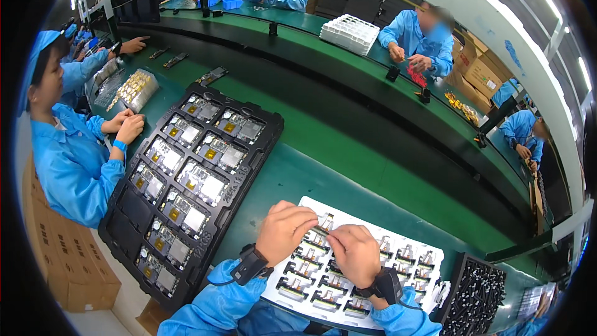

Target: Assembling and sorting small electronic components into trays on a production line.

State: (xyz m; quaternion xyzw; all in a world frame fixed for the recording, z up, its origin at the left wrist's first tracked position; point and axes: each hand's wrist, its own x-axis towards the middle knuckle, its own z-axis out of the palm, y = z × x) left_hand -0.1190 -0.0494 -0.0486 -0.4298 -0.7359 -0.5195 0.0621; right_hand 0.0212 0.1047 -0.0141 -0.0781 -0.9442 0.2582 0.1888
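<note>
My left hand [285,231] and my right hand [357,250] meet over the upper left of a white tray [305,202]. Fingers of both pinch a small, dark, narrow part [321,231] between them; its exact kind is too small to make out. Rows of small black-edged parts with thin flex cables [302,267] lie in the tray's pockets. My right hand hides some of the middle pockets. Each of my wrists carries a black strapped device.
Left of me, a large black tray [273,122] holds several circuit boards [204,183]. On my right stands a black bin of small black parts [476,292]. Beyond runs a green conveyor [354,174] with several boards at its left. Co-workers in blue sit to the left and across.
</note>
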